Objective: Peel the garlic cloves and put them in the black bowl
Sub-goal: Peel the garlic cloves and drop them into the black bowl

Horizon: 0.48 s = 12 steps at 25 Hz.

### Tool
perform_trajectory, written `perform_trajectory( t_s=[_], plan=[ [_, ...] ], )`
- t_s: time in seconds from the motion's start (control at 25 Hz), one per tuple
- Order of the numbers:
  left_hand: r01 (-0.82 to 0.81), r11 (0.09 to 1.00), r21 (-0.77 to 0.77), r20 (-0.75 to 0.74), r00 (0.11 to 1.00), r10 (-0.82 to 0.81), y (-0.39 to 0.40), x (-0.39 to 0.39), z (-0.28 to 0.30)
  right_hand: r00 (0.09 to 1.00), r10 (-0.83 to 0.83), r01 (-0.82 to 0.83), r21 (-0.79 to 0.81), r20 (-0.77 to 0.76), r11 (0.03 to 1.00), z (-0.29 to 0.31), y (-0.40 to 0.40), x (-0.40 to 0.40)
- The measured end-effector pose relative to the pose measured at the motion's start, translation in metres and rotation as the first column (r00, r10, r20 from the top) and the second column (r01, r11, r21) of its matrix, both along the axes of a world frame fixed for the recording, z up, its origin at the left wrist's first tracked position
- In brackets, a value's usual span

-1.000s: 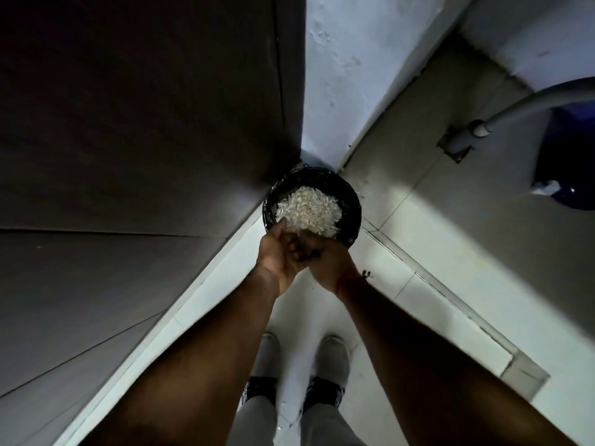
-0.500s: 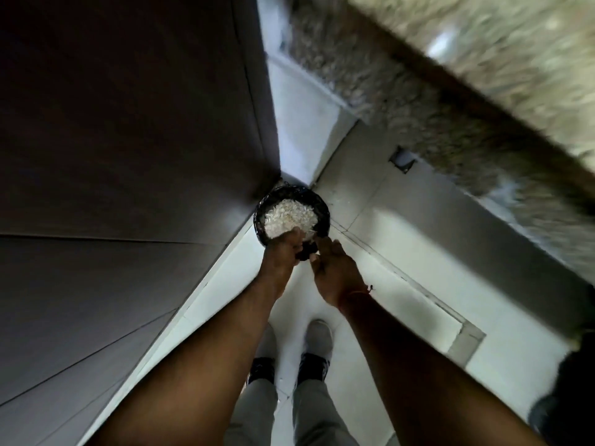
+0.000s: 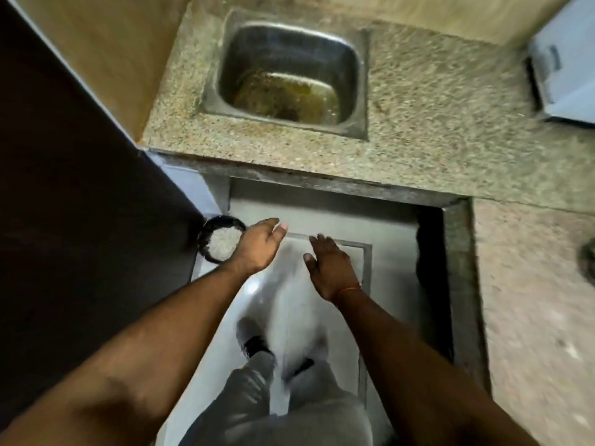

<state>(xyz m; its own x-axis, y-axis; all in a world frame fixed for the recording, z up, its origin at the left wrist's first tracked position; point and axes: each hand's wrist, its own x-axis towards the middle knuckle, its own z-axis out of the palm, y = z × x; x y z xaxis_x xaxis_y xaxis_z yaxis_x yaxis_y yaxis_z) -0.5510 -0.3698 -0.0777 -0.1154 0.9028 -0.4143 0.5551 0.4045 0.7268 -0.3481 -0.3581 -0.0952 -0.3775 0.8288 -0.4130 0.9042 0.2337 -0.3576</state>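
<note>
Speckled stone counter (image 3: 418,130) with steel sink (image 3: 289,37) ahead | black bowl (image 3: 203,244) of pale peelings on floor by dark cabinet corner | my left hand (image 3: 257,246) beside bowl, fingers relaxed, empty | my right hand (image 3: 328,268) spread flat, empty

I count 2 hands: my left hand (image 3: 257,244) and my right hand (image 3: 328,268), both empty with fingers loose. There is 1 black container (image 3: 206,235) of pale scraps at the left, 1 steel sink (image 3: 286,75) far ahead, 1 stone counter (image 3: 434,123), 2 shoes (image 3: 252,341) near me.
</note>
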Motion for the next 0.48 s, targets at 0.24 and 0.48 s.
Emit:
perform_trajectory(
  t_s=[0.24,0.48],
  plan=[
    [0.347,0.934,0.083,-0.048,0.938,-0.344,-0.006,0.147,0.062,0.962,-0.274,0.272,0.139,-0.010,0.952,0.076,-0.048,0.143],
    [0.588,0.797,0.139,-0.101,0.809,-0.580,-0.049,0.313,0.083,0.891,-0.453,0.448,0.188,-0.016,0.874,0.106,-0.121,0.300]
  ],
)
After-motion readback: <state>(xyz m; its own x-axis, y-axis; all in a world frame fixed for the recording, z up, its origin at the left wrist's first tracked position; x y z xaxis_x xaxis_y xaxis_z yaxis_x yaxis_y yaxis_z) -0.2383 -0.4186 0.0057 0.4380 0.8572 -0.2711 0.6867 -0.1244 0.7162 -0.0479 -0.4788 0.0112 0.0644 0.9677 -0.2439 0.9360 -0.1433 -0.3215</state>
